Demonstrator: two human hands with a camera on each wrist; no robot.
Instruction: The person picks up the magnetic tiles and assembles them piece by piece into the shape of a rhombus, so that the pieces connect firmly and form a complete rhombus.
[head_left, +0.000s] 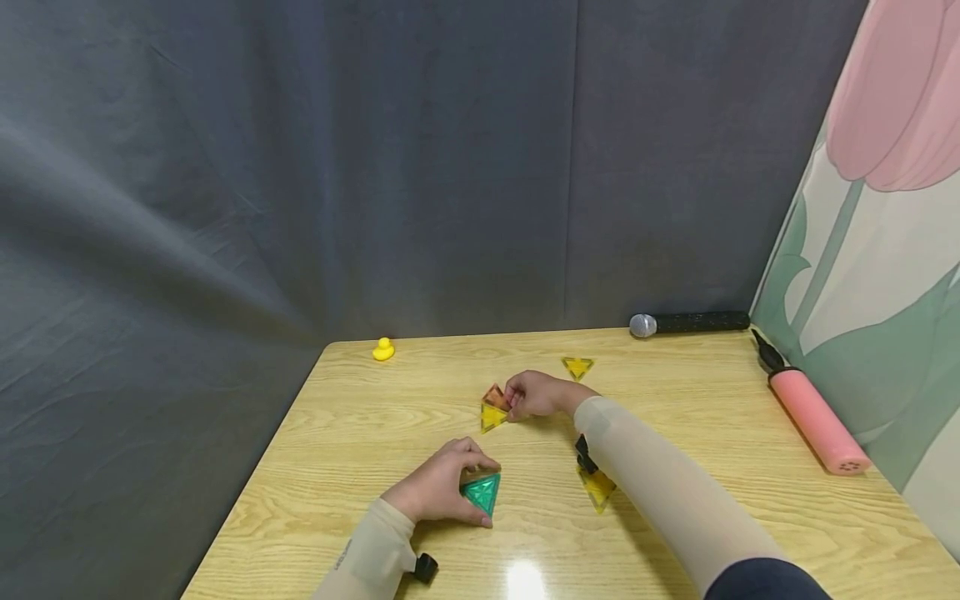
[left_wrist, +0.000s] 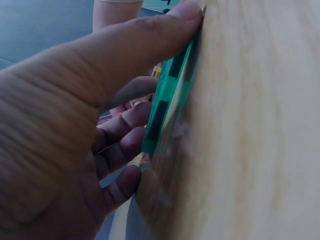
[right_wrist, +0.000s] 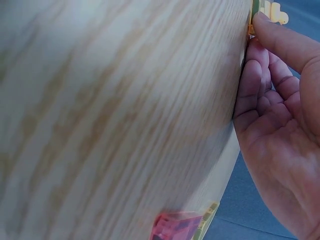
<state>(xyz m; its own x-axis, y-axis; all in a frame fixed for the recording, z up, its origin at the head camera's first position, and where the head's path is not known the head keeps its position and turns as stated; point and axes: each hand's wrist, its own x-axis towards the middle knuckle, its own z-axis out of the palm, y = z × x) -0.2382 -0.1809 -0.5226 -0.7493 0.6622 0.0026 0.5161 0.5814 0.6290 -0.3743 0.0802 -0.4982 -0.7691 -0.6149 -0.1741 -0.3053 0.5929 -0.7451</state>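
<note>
Flat near the table's front, a green triangular magnetic tile [head_left: 482, 493] is gripped by my left hand [head_left: 444, 483], thumb on the near corner and fingers at the far edge. In the left wrist view the green tile [left_wrist: 170, 90] shows edge-on, low against the wood. Farther back, my right hand [head_left: 536, 393] pinches at the right side of an orange triangular magnetic tile [head_left: 494, 395], fingertips covering part of it. A yellow triangular tile [head_left: 492, 416] adjoins the orange one on its near side, its right corner at the fingertips.
Another yellow tile [head_left: 577, 367] lies behind the right hand, and one more yellow tile [head_left: 597, 490] is partly under the right forearm. A red tile [right_wrist: 175, 226] shows in the right wrist view. Around the edges are a rubber duck [head_left: 383, 349], microphone [head_left: 690, 323] and pink hand pump [head_left: 819, 421].
</note>
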